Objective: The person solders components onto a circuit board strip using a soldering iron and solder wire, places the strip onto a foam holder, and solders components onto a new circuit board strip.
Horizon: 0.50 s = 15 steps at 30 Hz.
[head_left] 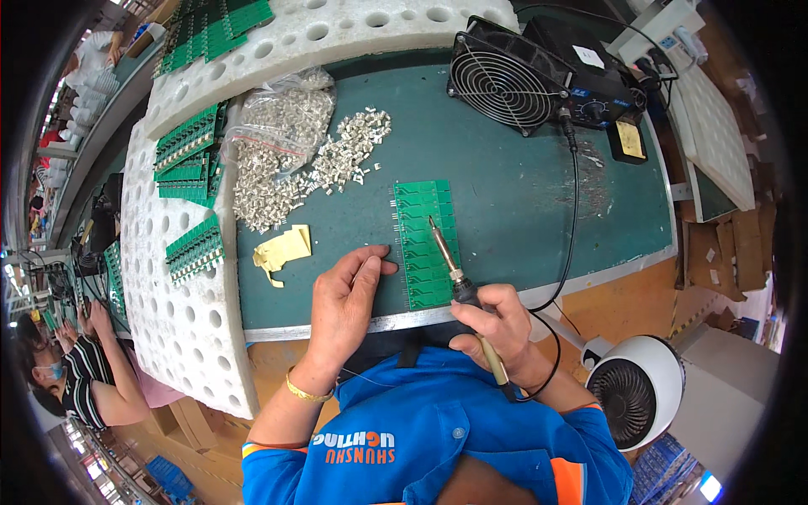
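Note:
A green circuit board (425, 244) with a row of pins along its left edge lies on the teal work mat. My right hand (497, 328) grips a soldering iron (446, 257), its tip over the board's upper middle. My left hand (349, 303) is beside the board's left edge, fingers curled and thumb against them; anything inside is too small or hidden to make out. Left of the board are a torn yellow paper piece (282, 250), a heap of small white connectors (349, 147) and a plastic bag of them (278, 118).
Perforated foam (172, 320) holds green boards (194, 248) on the left. At the back sit a fan (505, 80) and soldering station (598, 105), cord trailing right of my hand. A white fan (631, 396) stands below right. A co-worker (101, 379) works at far left.

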{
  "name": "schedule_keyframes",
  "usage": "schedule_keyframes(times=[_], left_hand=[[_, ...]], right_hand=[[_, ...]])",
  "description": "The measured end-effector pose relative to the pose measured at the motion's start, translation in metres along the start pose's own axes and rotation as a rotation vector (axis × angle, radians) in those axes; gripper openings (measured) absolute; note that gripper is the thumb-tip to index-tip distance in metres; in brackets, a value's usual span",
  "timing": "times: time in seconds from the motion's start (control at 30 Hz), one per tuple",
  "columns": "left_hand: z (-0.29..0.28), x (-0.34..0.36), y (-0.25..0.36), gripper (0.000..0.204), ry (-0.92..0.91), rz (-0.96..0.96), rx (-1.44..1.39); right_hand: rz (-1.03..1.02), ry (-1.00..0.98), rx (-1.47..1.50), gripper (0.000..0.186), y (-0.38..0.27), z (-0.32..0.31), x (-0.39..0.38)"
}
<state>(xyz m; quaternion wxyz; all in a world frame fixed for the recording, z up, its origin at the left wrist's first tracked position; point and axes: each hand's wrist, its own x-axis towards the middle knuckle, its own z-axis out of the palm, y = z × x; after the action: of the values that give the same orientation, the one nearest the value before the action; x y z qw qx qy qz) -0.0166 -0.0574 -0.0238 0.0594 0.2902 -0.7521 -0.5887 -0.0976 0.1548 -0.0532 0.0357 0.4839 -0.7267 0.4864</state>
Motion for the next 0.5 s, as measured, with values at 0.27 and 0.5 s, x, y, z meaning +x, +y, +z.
schedule_keyframes(times=[0.27,0.5], left_hand=[[0.009,0.028,0.017,0.033,-0.133,-0.124,-0.010],[0.008,0.044,0.011,0.027,-0.130,-0.122,0.108]], right_hand=[[0.003,0.047,0.051,0.040,0.009,-0.003,0.001],[-0.040,0.143,-0.078,0.037,0.012,-0.044,0.008]])
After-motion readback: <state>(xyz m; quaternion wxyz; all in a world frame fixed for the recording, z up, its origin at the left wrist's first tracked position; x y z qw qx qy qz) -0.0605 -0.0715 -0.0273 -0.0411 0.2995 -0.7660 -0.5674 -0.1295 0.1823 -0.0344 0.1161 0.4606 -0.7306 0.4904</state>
